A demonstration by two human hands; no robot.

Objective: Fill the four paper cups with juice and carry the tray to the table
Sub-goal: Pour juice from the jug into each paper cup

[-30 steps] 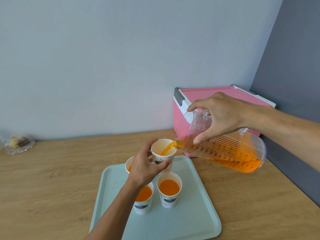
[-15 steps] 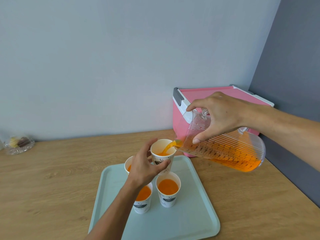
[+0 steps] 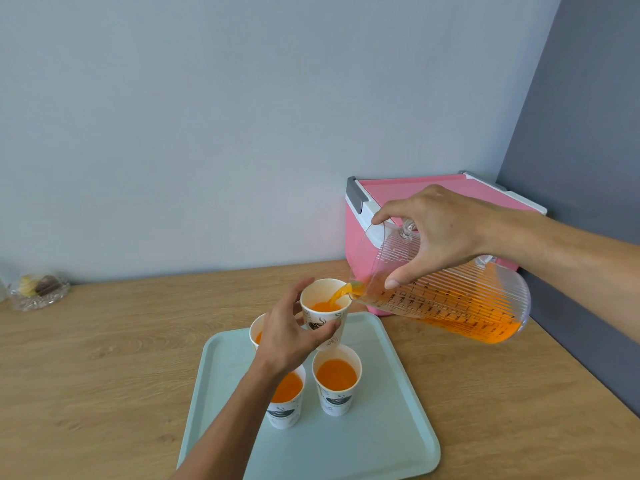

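A pink cooler box [image 3: 391, 190] with a white rim and grey latch stands at the back right corner of the wooden counter [image 3: 121, 358], where the pale wall [image 3: 242, 133] meets a dark grey one [image 3: 571, 168]. A small glass dish [image 3: 38, 292] of yellow and brown pieces sits at the back left edge.

1. I take this for a plain home room: pale wall [image 3: 242, 116] meeting grey wall [image 3: 588, 161], right of frame.
2. Wood-grain surface [image 3: 104, 358] with pink cooler box [image 3: 355, 244], centre right.
3. Glass sweets dish [image 3: 38, 292], far left.
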